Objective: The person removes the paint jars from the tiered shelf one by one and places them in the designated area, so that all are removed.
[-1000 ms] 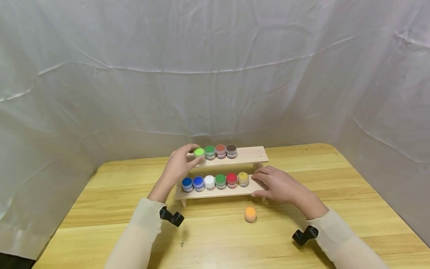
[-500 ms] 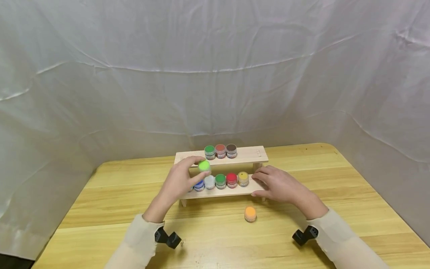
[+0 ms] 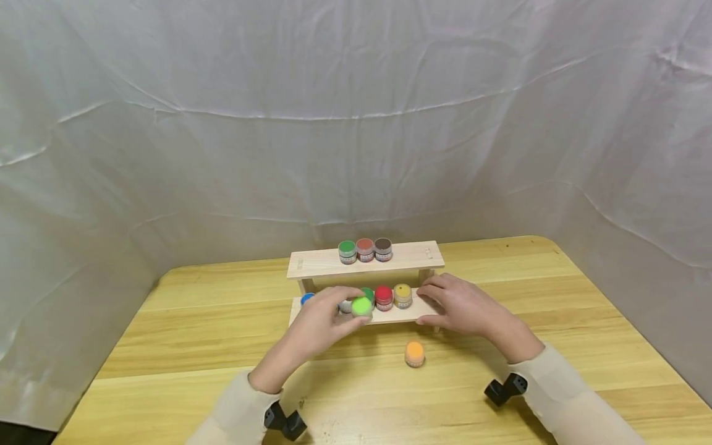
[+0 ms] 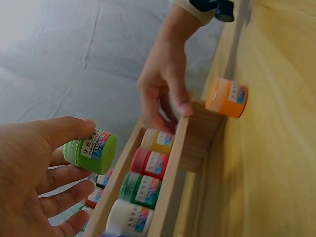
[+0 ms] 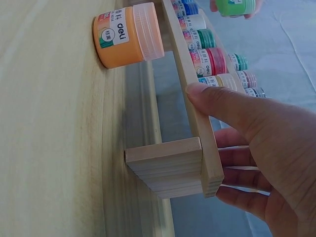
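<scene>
left hand [image 3: 319, 318] has the light green jar [image 3: 361, 306] pinched between thumb and forefinger, other fingers spread loosely and off it; jar is in the air near the front of the lower shelf [image 3: 420, 310], apart from the wood in the left wrist view. right hand [image 3: 464, 304] grips that shelf's right end, thumb on the front edge, fingers round the back. lower row shows red jar [image 3: 384, 298] and yellow jar [image 3: 403, 296] plainly, white jar [image 4: 129, 217] partly hidden in head view by left hand. upper shelf [image 3: 319, 262] has three jars bunched mid-board. orange jar [image 3: 414, 354] stands alone on the table [image 3: 167, 321], in front of the rack. step in hand looks like a mid-air transfer of one jar, other hand steadying. next move probably calls for a firm, level pinch, clearance from the lower row, and the shelf kept still till the jar is set down.
</scene>
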Demonstrator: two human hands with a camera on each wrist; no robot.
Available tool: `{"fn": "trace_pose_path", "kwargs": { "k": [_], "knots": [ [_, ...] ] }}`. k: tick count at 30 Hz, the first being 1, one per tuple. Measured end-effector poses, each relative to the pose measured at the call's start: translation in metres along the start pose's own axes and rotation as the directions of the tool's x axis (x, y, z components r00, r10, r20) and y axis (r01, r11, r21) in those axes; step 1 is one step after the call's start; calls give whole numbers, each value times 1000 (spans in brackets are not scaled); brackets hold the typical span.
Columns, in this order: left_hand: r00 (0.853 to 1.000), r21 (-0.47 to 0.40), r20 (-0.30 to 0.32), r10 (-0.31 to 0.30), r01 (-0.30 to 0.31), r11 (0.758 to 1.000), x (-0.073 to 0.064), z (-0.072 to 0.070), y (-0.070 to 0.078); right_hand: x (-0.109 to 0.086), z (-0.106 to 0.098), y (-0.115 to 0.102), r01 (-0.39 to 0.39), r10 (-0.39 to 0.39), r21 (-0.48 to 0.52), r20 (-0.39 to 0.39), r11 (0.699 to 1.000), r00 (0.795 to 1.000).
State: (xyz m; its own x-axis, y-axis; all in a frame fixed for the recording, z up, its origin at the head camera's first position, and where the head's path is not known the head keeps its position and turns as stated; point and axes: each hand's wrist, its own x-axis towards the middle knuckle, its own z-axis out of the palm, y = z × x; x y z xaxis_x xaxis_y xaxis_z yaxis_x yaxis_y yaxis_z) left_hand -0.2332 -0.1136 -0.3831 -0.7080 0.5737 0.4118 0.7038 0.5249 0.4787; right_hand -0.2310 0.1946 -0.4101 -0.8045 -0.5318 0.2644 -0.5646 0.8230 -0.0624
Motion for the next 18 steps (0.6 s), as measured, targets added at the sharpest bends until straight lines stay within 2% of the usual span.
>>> {"fn": "trace_pose_path", "kwargs": {
  "k": [9,18],
  "knots": [
    [994,24,107,-12,10,1000,-2,15,7,0,0,-1,-4,4,1,7,1000,1000],
    [989,-10,147,-3,5,1000,-4,28,8,0,-1,-2,-4,4,7,7,1000,1000]
  ]
}}
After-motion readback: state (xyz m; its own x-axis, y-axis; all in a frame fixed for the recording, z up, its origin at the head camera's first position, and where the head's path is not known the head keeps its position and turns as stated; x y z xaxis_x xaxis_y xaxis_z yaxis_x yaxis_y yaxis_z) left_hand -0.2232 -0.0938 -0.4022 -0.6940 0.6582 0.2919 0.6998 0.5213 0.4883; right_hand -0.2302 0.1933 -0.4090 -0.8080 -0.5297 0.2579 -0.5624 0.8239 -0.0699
